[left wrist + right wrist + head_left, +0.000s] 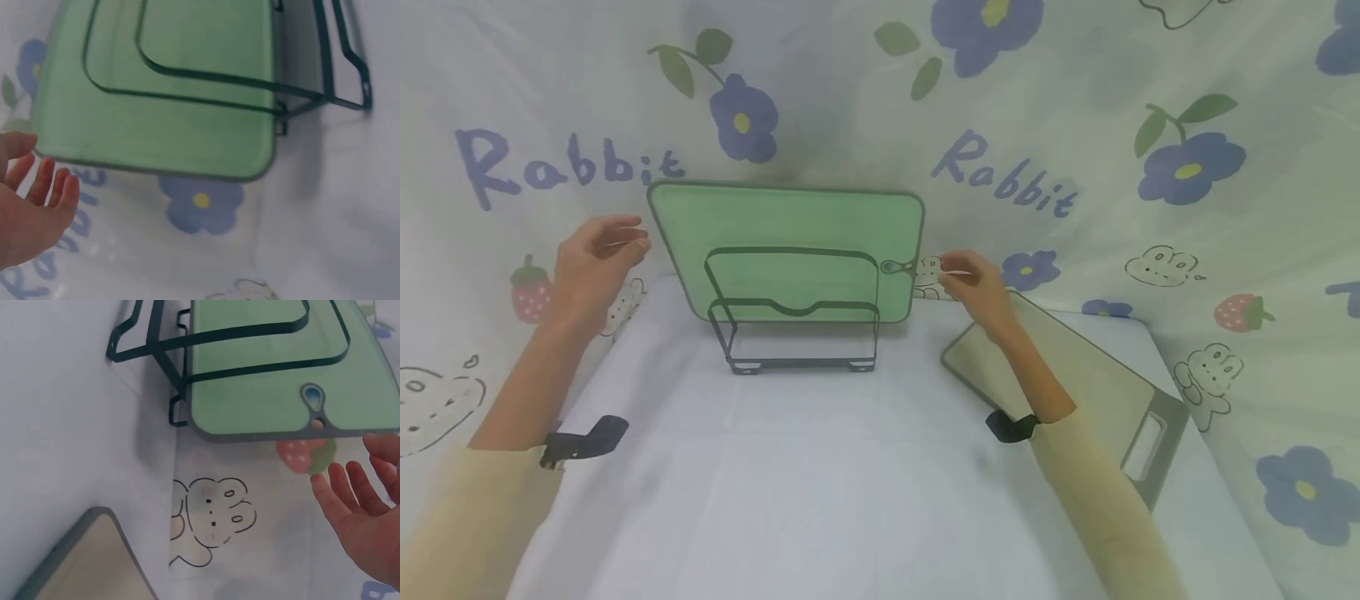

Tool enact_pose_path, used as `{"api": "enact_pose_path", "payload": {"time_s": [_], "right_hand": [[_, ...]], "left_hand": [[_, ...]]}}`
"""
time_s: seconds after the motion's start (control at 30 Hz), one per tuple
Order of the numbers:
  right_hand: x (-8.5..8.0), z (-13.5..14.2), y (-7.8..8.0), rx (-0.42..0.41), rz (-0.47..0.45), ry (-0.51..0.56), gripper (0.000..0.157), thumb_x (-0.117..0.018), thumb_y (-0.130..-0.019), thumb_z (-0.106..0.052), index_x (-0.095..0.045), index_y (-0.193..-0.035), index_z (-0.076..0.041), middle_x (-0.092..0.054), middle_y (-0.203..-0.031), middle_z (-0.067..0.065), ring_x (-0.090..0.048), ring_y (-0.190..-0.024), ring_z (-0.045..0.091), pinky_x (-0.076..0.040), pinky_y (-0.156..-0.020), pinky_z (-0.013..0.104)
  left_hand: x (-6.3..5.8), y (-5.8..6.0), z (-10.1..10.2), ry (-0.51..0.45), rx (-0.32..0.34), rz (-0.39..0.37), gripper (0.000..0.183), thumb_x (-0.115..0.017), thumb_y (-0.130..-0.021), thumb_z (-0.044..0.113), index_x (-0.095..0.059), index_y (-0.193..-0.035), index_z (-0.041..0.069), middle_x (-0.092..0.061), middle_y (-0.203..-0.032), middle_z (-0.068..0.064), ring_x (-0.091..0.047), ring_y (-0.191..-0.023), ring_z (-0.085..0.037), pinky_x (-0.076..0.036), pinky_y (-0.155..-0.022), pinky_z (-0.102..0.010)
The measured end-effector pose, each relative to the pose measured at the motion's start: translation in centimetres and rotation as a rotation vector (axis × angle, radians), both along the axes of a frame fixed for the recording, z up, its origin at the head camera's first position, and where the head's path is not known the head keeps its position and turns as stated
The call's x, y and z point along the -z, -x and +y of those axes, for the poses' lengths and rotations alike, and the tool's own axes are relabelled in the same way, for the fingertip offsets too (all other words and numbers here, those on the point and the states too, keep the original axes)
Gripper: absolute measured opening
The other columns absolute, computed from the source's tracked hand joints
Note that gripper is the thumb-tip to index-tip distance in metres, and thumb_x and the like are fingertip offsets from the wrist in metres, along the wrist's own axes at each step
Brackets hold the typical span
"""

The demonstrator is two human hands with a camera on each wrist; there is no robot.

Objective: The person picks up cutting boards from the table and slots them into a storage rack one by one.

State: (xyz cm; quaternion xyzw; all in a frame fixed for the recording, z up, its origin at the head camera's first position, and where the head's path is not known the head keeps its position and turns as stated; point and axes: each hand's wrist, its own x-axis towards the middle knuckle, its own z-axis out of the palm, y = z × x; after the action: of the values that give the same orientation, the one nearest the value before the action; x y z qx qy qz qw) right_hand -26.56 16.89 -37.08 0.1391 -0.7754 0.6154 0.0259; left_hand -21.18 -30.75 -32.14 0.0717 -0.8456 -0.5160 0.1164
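Note:
A green cutting board (790, 221) with a grey rim stands on its long edge, leaning back in a dark metal rack (805, 363). A teardrop-shaped inset (312, 397) shows near its right edge. Beside the board's left edge is my left hand (591, 262), fingers loosely bent and holding nothing; the left wrist view shows its thumb tip close to the upper corner, contact unclear. My right hand (985, 292) hovers off the right edge with relaxed fingers and nothing in them. In the right wrist view its thumb overlaps the rim, so touch cannot be judged.
On the right of the white-covered table (805, 483) lies a beige cutting board (1090, 375) with a slotted grey handle, partly behind my right forearm. A cloth (835, 100) printed with flowers, rabbits and strawberries hangs close behind the rack.

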Motion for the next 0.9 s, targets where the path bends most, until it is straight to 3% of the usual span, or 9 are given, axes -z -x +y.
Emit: {"api": "enact_pose_path", "payload": {"time_s": [0.17,0.3,0.37,0.6,0.73,0.9], "right_hand": [[0.3,1.8,-0.7,-0.034,0.048,-0.036,0.035,-0.065,-0.095,-0.002,-0.057,-0.129,0.005,-0.06,-0.126,0.018,-0.059,-0.117,0.033,-0.052,-0.096,0.033],[-0.3,3.3,-2.1,-0.035,0.096,-0.074,0.036,-0.065,-0.095,-0.004,-0.058,-0.129,0.004,-0.06,-0.126,0.019,-0.059,-0.118,0.032,-0.052,-0.097,0.033],[-0.7,4.1,-2.9,-0.027,0.108,-0.102,0.036,-0.065,-0.095,-0.006,-0.059,-0.129,0.003,-0.061,-0.125,0.017,-0.06,-0.118,0.03,-0.052,-0.096,0.031],[-1.3,7.3,-6.0,0.013,0.099,-0.158,0.033,-0.065,-0.097,-0.009,-0.06,-0.128,0.003,-0.062,-0.123,0.011,-0.061,-0.116,0.025,-0.052,-0.093,0.023],[-0.9,9.4,-7.9,0.053,0.089,-0.174,0.032,-0.065,-0.097,-0.008,-0.059,-0.126,0.004,-0.062,-0.119,0.004,-0.063,-0.11,0.012,-0.053,-0.088,0.02],[0.2,12.0,-10.5,0.102,0.037,-0.137,0.032,-0.065,-0.097,-0.005,-0.057,-0.125,0.008,-0.063,-0.115,-0.004,-0.064,-0.103,0.005,-0.055,-0.084,0.021]], "left_hand": [[-2.4,-1.2,2.7,-0.024,0.072,0.091,0.044,-0.062,-0.101,0.021,-0.052,-0.143,0.019,-0.059,-0.13,0.004,-0.055,-0.117,-0.005,-0.044,-0.094,-0.011],[-3.1,-1.9,6.3,0.041,0.214,0.167,0.042,-0.062,-0.1,0.014,-0.053,-0.14,0.008,-0.062,-0.126,-0.002,-0.056,-0.112,-0.005,-0.046,-0.093,-0.012],[-3.0,-2.2,8.2,0.08,0.302,0.167,0.043,-0.062,-0.1,0.015,-0.051,-0.14,0.005,-0.061,-0.128,-0.007,-0.056,-0.114,-0.008,-0.046,-0.093,-0.013],[-1.4,-2.5,14.3,0.03,0.627,0.113,0.043,-0.06,-0.1,0.008,-0.049,-0.14,0.0,-0.058,-0.131,-0.017,-0.055,-0.122,-0.029,-0.049,-0.098,-0.024],[-0.1,-2.2,17.6,-0.035,0.718,0.079,0.043,-0.061,-0.099,0.005,-0.05,-0.14,0.001,-0.059,-0.13,-0.015,-0.055,-0.122,-0.031,-0.048,-0.101,-0.033],[2.4,-1.7,21.8,-0.038,0.775,0.011,0.044,-0.063,-0.098,0.007,-0.052,-0.14,0.005,-0.06,-0.129,-0.012,-0.056,-0.122,-0.027,-0.046,-0.104,-0.037]]}}
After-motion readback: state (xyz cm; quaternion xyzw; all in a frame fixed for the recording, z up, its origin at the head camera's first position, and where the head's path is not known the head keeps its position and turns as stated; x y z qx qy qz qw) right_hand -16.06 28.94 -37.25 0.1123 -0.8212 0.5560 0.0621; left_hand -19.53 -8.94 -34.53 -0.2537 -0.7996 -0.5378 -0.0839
